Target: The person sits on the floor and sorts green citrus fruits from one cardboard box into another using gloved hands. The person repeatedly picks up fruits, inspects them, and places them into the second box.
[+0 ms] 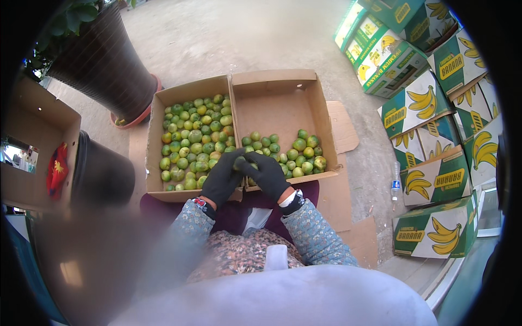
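In dark knitted gloves, my left hand [222,178] and my right hand [268,173] meet over the near ends of two cardboard trays. Their fingers close around a small green citrus fruit [239,164], which the gloves partly cover. Many green citrus fruits [195,136], some blotched yellow or orange, nearly fill the left cardboard tray [191,88]. The right cardboard tray [274,106] has a smaller group of green citrus fruits [299,144] along its near side, and its far part shows bare cardboard. Both trays stand side by side just beyond my knees.
Stacked banana cartons [434,179] line the right side, with a plastic bottle [395,181] beside them. At left are a large plant pot [102,61], a black bucket [106,171] and a cardboard box [61,108] holding a red cloth [57,171]. Flattened cardboard [334,199] lies under the trays.
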The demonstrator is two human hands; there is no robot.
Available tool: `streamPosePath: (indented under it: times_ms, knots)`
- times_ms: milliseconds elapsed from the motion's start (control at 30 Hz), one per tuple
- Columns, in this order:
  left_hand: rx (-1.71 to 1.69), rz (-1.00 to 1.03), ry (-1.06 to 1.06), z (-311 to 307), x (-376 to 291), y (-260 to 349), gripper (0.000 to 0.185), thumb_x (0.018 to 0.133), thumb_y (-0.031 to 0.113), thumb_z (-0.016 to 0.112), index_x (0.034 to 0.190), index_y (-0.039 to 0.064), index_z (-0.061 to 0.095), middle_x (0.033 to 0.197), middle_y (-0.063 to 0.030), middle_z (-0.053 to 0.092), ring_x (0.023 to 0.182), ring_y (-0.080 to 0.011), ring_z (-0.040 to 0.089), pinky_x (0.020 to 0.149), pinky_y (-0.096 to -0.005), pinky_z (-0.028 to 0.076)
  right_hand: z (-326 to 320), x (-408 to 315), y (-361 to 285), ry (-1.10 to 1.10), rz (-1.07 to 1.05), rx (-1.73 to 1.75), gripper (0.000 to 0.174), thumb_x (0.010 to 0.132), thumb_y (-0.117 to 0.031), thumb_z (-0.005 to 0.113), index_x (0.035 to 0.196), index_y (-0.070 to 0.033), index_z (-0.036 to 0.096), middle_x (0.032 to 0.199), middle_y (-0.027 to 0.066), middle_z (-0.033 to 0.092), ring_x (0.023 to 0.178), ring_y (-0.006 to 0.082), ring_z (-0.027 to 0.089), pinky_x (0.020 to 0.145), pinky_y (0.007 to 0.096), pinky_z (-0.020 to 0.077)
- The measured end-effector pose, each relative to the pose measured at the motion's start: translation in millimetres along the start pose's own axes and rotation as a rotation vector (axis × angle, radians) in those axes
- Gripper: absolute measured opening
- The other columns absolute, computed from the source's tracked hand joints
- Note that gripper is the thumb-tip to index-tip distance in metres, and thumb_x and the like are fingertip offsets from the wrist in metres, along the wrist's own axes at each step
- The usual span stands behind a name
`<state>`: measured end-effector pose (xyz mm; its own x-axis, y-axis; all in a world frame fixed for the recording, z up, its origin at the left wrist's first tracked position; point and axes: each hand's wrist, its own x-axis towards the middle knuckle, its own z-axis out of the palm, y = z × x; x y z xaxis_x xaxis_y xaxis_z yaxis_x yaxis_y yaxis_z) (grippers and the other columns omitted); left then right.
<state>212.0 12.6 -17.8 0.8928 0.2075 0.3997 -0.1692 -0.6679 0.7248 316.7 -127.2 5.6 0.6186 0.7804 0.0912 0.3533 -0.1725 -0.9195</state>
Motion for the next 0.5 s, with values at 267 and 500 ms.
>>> streamPosePath:
  times_ms: [267, 500]
  knots:
    - [-0.45, -0.527, 0.549, 19, -35, -110, 0.077, 0.088, 0.016, 0.063, 0.149, 0.008, 0.017, 0.115, -0.0158, 0.057, 0.093, -0.0194, 0.06, 0.081, -0.0333, 0.051, -48, 10, 46, 0.078, 0.217, -0.666, 0.033, 0.087, -0.042, 0.056, 0.1, -0.012, 0.065, 0.092, 0.0124, 0.068, 0.085, 0.0318, 0.065, 0.075, 0.0423, 0.0504]
    - [-0.372, -0.63, 0.228, 1, 2, -15, 0.069, 0.088, 0.021, 0.065, 0.146, 0.008, 0.029, 0.097, -0.0085, 0.064, 0.085, -0.0166, 0.061, 0.075, -0.0305, 0.05, -37, 5, 64, -0.175, 0.375, -1.037, 0.038, 0.079, -0.045, 0.062, 0.101, -0.014, 0.061, 0.096, 0.0114, 0.068, 0.088, 0.0301, 0.066, 0.075, 0.0448, 0.0501]
